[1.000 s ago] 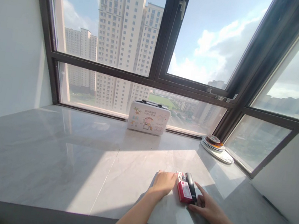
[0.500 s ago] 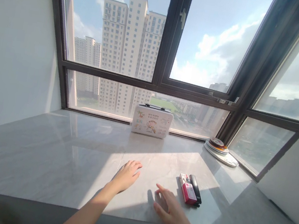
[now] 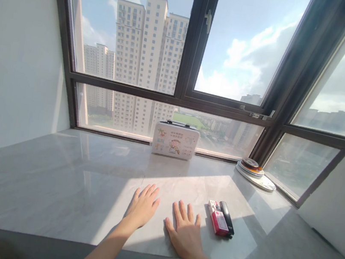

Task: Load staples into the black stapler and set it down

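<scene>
My left hand [image 3: 142,206] lies palm down on the grey marbled sill [image 3: 37,187], fingers stretched and a little apart, with nothing in it. To its right my right hand [image 3: 185,233] rests flat with fingers spread, also holding nothing. Close by on the right sit a red-and-white card box [image 3: 220,224], a white printed box [image 3: 213,206] partly behind it, and a black stapler [image 3: 226,217] alongside. Neither hand touches these. Farther back, a white case [image 3: 175,142] with cartoon prints and a black handle stands upright against the window.
A stack of plates and round lids [image 3: 252,169] lies in the right window corner. Dark window frames [image 3: 127,87] border the sill at the back. White walls [image 3: 17,58] close in the left and right sides. The sill's front edge runs below my hands.
My right hand has turned palm down, moved slightly left and flattened on the sill with fingers spread. My left hand's fingers have straightened and opened slightly.
</scene>
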The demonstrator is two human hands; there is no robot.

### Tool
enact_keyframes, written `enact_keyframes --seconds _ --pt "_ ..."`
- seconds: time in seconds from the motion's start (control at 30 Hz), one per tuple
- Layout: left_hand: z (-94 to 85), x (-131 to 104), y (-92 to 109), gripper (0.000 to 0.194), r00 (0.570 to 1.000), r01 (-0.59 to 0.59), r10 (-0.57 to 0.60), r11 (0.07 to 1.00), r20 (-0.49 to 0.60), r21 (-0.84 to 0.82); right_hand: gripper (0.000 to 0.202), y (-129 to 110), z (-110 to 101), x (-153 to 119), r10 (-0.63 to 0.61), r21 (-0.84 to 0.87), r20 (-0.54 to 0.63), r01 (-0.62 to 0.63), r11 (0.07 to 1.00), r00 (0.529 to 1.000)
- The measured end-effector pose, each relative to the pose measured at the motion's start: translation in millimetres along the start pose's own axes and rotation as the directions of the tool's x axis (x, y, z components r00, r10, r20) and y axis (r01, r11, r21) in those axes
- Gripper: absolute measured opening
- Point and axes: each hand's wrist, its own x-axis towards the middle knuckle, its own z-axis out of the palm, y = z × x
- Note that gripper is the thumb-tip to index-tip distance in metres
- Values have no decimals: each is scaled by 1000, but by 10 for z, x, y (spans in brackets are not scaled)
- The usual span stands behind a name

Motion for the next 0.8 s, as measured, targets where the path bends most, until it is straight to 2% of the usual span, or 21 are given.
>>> enact_keyframes --seconds 0.4,0.63,0.73,0.8 --pt "-17 -166 128 55 999 37 -36 999 -24 28 64 10 102 6 -11 -23 -58 10 1000 998" --pt "-169 -136 165 53 998 61 -61 998 9 2 63 -14 54 -7 -2 -18 -41 2 1000 999" --pt "-216 -395 189 54 996 78 -77 997 44 -20 62 -17 39 -6 -7 -15 -40 7 1000 999" --pt "-172 -772 191 57 994 91 -88 995 65 -42 62 -12 38 -2 -17 -16 -44 16 1000 999"
